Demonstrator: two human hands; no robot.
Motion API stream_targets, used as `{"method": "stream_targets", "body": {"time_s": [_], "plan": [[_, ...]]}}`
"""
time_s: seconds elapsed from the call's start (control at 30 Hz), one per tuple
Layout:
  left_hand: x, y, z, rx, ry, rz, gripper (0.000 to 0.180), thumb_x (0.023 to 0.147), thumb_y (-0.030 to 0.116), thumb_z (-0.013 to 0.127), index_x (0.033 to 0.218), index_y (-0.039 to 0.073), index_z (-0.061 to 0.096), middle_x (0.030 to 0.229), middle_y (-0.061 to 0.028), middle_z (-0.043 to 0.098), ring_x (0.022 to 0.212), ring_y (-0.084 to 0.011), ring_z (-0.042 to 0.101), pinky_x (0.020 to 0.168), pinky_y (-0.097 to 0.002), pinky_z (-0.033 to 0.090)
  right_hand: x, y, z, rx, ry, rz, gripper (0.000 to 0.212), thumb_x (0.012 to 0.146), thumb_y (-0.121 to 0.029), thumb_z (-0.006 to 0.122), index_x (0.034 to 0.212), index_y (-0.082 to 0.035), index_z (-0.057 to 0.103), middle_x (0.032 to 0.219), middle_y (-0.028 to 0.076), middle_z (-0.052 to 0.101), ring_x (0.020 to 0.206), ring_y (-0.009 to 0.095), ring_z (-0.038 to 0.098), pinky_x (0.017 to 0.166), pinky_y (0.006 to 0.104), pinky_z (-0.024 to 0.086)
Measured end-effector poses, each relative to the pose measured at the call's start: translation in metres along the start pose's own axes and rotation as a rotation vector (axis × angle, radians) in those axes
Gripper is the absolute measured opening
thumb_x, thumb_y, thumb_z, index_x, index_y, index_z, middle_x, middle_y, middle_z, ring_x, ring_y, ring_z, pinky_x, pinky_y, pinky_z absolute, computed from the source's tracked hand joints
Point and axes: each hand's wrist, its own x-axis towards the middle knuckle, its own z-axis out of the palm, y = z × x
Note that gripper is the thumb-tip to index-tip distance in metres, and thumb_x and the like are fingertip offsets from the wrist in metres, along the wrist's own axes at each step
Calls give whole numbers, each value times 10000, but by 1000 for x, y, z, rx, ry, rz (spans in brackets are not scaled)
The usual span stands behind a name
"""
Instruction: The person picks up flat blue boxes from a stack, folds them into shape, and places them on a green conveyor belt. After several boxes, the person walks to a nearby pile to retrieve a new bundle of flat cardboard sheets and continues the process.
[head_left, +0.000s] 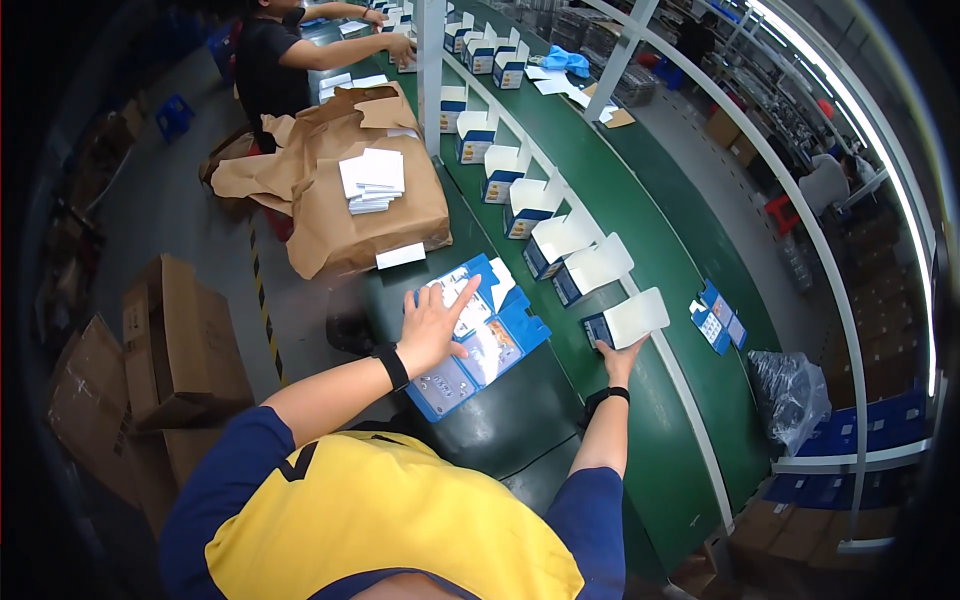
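My left hand (430, 328) lies with spread fingers on flat blue printed carton blanks (505, 345), which rest on the dark tabletop in front of me. To the right, my right hand (622, 362) grips the near end of a small folded box (628, 318), blue outside and white inside, its flap standing up. That box is at the near end of a row on the green conveyor belt. Just beyond it stand two more open boxes, the closer one (592, 268) almost touching the farther one (558, 240). The fingers under my box are partly hidden.
A brown paper bundle (400, 215) carries a stack of white cards (372, 180). Further flat blue cartons (718, 318) lie on the belt's right side, near a clear plastic bag (790, 395). Another person (275, 60) works at the far left. A white post (430, 80) rises beside the belt.
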Motion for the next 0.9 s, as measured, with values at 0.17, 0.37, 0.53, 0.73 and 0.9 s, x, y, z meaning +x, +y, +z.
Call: {"method": "stream_targets", "body": {"time_s": [0.17, 0.37, 0.53, 0.73, 0.9], "plan": [[14, -2, -12, -272, 1, -132, 884, 658, 139, 791, 1403, 165, 317, 1101, -151, 532, 979, -263, 528, 880, -371, 404, -26, -1, -3, -153, 54, 124, 1161, 594, -89, 790, 1435, -26, -8, 1435, 234, 230, 1319, 341, 278, 1088, 354, 249], [16, -21, -5, -1344, -357, -181, 419, 781, -1, 667, 1180, -15, 540, 1055, -68, 612, 909, -142, 592, 828, -253, 460, -147, -93, -7, 1110, -367, 473, 805, 855, -325, 633, 1410, 19, 163, 1371, 208, 369, 1175, 277, 485, 903, 342, 454], [-4, 27, -10, -1561, -520, 24, 342, 818, 21, 643, 1143, -41, 557, 1057, -51, 614, 926, -109, 582, 835, -245, 456, -216, -162, -38, 914, -364, 283, 646, 815, -287, 688, 1279, 52, 394, 1126, 146, 575, 986, 214, 584, 788, 294, 488], [-13, 87, -3, -1267, -100, 359, 545, 811, 155, 693, 1270, 5, 441, 1104, -56, 554, 1005, -112, 532, 873, -255, 428, -253, -193, -79, 49, -196, -184, 264, 768, -157, 730, 901, 48, 630, 828, 117, 658, 746, 226, 635, 697, 287, 492], [-20, 118, -3, -1586, -466, 266, 723, 777, 332, 726, 1326, 34, 360, 1135, -70, 510, 1069, -142, 490, 931, -290, 389, -279, -186, -85, 148, 30, -134, 210, 750, -121, 736, 807, 41, 614, 836, 153, 644, 745, 280, 621, 723, 304, 486]]}}
